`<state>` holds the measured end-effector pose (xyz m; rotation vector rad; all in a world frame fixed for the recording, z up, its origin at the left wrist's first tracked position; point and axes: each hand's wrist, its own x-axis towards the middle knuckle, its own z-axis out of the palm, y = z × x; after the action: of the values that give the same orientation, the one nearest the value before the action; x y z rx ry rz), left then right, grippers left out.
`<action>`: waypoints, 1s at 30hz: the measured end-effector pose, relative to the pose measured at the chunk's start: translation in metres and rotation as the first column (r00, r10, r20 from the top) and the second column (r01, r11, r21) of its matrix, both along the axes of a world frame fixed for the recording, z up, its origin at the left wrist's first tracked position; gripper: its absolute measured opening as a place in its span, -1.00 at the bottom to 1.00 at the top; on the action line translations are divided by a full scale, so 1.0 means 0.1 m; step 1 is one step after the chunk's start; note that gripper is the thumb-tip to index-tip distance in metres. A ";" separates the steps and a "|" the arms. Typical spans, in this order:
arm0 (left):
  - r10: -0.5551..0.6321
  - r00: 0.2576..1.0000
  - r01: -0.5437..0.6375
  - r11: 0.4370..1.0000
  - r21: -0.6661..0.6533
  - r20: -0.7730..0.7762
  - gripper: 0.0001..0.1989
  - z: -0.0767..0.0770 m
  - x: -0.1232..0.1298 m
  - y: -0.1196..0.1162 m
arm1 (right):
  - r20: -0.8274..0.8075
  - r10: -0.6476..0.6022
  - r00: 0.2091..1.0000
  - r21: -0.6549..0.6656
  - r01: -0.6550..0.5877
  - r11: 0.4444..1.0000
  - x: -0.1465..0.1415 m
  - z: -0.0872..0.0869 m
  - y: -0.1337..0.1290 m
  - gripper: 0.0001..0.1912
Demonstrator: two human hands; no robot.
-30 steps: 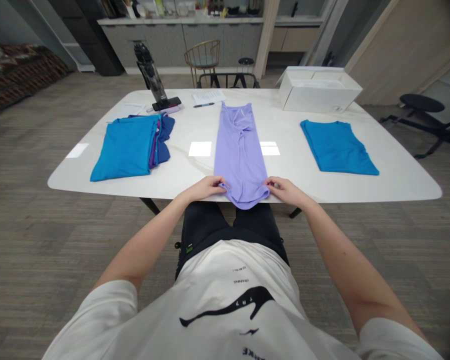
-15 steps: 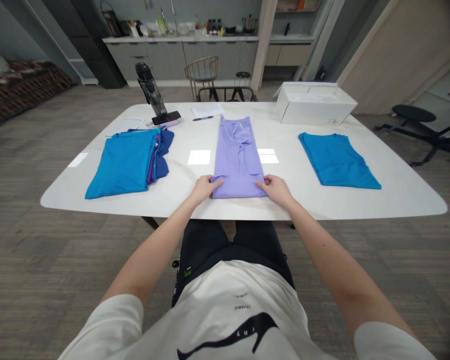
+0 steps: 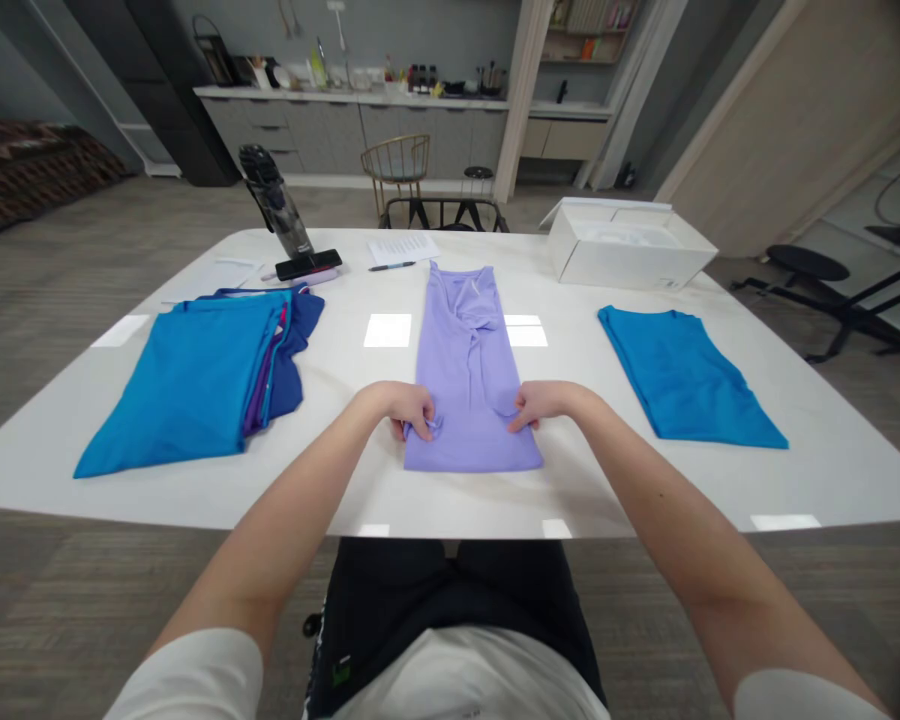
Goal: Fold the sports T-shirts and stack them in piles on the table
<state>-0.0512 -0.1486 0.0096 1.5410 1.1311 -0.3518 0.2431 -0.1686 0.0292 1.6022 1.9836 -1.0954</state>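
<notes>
A light purple garment point(image 3: 469, 350), folded into a long narrow strip, lies flat on the white table point(image 3: 345, 500) in front of me. My left hand point(image 3: 412, 408) pinches its left edge a little above the near end, where the cloth bunches. At the same height on the right edge, my right hand point(image 3: 538, 404) has its fingers closed on the cloth. The near end of the garment lies flat on the table below both hands.
On the left is a pile of blue and purple clothes point(image 3: 195, 385); on the right, a folded blue garment point(image 3: 690, 375). Farther back stand a handheld vacuum point(image 3: 285, 225), a paper point(image 3: 403, 248), a pen point(image 3: 391, 266) and an open white box point(image 3: 630, 245).
My hands have gone from the garment's near corners to points higher on its side edges. The folded band at its near end looks less distinct. The view has shifted, with the table now closer.
</notes>
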 end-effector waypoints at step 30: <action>0.391 0.715 -0.627 0.724 0.286 0.579 -0.74 0.07 0.16 2.58 | -0.676 -0.391 0.625 0.144 0.632 0.762 0.27 -0.22 2.53 -0.61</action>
<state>-0.0354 0.1092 0.0165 1.4945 1.2339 0.7306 0.2697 0.0846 0.0075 2.3797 2.2737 -1.7298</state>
